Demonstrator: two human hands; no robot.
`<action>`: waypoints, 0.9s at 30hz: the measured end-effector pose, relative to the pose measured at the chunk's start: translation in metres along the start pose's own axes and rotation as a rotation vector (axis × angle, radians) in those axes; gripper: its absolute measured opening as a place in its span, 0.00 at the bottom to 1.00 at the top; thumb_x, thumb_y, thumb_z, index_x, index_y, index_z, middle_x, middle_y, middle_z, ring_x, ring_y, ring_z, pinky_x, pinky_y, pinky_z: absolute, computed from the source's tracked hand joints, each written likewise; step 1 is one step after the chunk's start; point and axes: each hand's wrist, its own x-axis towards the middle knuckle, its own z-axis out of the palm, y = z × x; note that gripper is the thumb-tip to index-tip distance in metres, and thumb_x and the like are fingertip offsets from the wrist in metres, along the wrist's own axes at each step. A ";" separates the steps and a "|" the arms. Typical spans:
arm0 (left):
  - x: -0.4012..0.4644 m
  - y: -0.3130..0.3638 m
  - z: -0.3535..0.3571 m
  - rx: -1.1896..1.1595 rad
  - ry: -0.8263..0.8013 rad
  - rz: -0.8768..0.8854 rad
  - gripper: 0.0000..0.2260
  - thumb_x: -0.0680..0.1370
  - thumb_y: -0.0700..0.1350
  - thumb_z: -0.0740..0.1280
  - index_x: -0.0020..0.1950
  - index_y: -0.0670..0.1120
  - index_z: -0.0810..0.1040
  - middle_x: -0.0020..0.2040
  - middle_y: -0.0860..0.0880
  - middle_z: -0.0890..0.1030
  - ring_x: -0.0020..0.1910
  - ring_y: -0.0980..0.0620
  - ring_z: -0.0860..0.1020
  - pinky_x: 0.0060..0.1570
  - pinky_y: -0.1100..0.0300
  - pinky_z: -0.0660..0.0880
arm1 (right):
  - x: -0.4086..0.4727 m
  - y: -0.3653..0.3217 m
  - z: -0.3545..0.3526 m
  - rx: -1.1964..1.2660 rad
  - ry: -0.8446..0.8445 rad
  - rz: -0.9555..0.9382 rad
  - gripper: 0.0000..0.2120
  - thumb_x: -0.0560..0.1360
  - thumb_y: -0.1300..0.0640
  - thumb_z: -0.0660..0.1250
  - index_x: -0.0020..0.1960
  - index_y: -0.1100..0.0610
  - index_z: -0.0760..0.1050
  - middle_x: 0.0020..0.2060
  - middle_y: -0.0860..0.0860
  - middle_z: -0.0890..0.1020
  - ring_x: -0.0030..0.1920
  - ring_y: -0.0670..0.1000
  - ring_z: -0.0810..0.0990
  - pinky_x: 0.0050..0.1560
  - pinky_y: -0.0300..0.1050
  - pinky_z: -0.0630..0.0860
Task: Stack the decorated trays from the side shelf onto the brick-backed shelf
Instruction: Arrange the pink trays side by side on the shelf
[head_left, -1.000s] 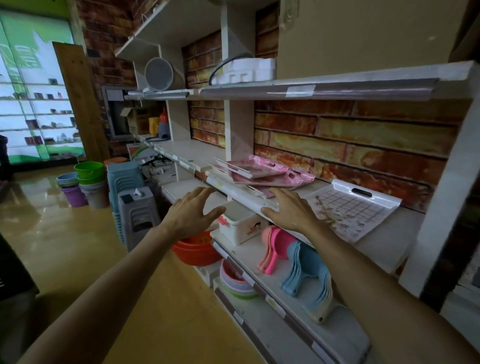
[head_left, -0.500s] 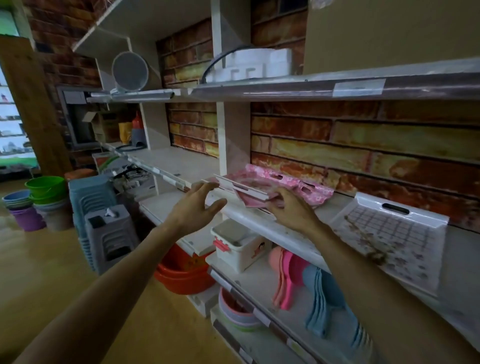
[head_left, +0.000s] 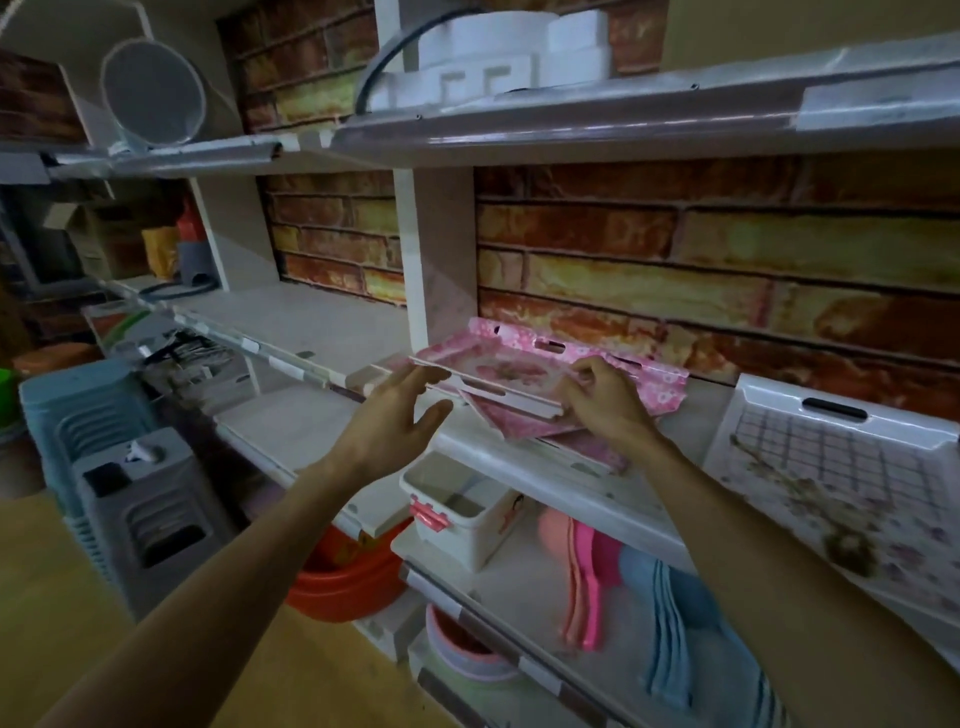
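We've got our right hand (head_left: 605, 402) gripping the pink floral plastic tray (head_left: 498, 366) (top of pile); left hand (head_left: 387, 428) released, fingertips at its edge.

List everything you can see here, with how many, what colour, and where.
pink trays: at least two, floral pink, middle shelf by the brick backing, top one skewed
white tray: one, white with grid and flowers, same shelf, right
white box: one, white with pink latch, lower shelf
scoops: pink and blue, count unclear, lower shelf, right of box
basin: red-orange, count unclear, floor below shelf
bowls: stacked, pink, bottom shelf
stools: stacked, grey and blue, floor left
sieve: one, grey, top shelf left
foam blocks: white, top shelf
left hand: open, at top tray's left edge
right hand: grips top tray's near right edge
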 end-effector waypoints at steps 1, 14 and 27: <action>0.008 -0.006 0.003 0.010 -0.002 0.027 0.17 0.79 0.49 0.65 0.67 0.47 0.74 0.64 0.47 0.77 0.58 0.48 0.77 0.54 0.59 0.72 | 0.009 0.002 0.004 0.005 0.019 0.012 0.17 0.77 0.49 0.65 0.63 0.56 0.73 0.61 0.54 0.78 0.59 0.53 0.76 0.57 0.46 0.73; 0.112 -0.069 0.046 0.122 -0.207 0.430 0.15 0.79 0.50 0.65 0.66 0.49 0.75 0.60 0.48 0.80 0.57 0.48 0.79 0.54 0.53 0.78 | 0.114 0.036 0.034 -0.114 0.139 0.303 0.18 0.78 0.48 0.65 0.60 0.61 0.75 0.55 0.59 0.81 0.57 0.58 0.78 0.49 0.41 0.68; 0.147 -0.098 0.064 0.098 -0.229 0.701 0.15 0.82 0.51 0.56 0.62 0.51 0.79 0.58 0.52 0.84 0.52 0.49 0.83 0.45 0.54 0.81 | 0.144 0.057 0.051 0.038 0.149 0.634 0.10 0.76 0.56 0.64 0.54 0.60 0.72 0.42 0.58 0.80 0.41 0.57 0.79 0.39 0.45 0.72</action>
